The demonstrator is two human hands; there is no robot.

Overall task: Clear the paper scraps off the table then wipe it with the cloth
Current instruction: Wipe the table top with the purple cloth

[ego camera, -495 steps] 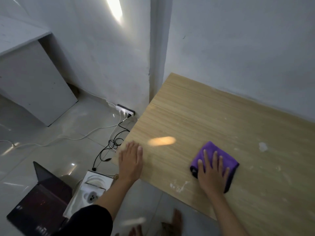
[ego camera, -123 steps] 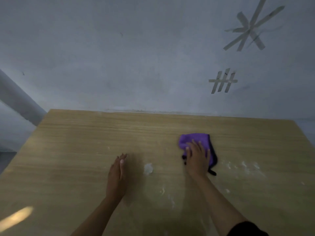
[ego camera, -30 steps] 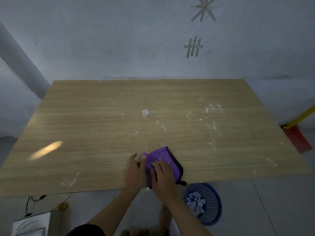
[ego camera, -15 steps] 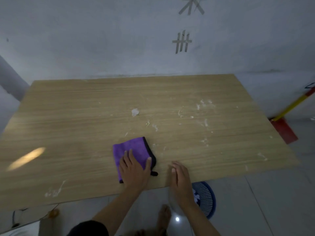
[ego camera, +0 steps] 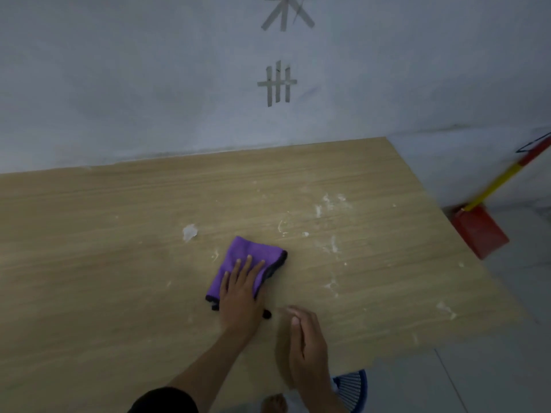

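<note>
2 hands at the table [ego camera: 89,263]: left hand [ego camera: 240,293], fingers spread, presses the cloth [ego camera: 247,256]; right hand [ego camera: 307,347] is beside it, fingers together. Light pressure could leave the white smears [ego camera: 328,204].

- The left hand [ego camera: 241,293] was laid flat, palm down, its fingers [ego camera: 248,266] straight and slightly spread.
- The left forearm [ego camera: 208,362] was stretched forward.
- The right hand [ego camera: 307,347] was held edge-on, thumb uppermost, blurred.

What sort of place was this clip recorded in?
Probably a plain indoor room, perhaps in a home: a wooden table stands against a painted wall with tape strips stuck on it, the floor is tiled, and a red dustpan with a yellow handle stands nearby.
</note>
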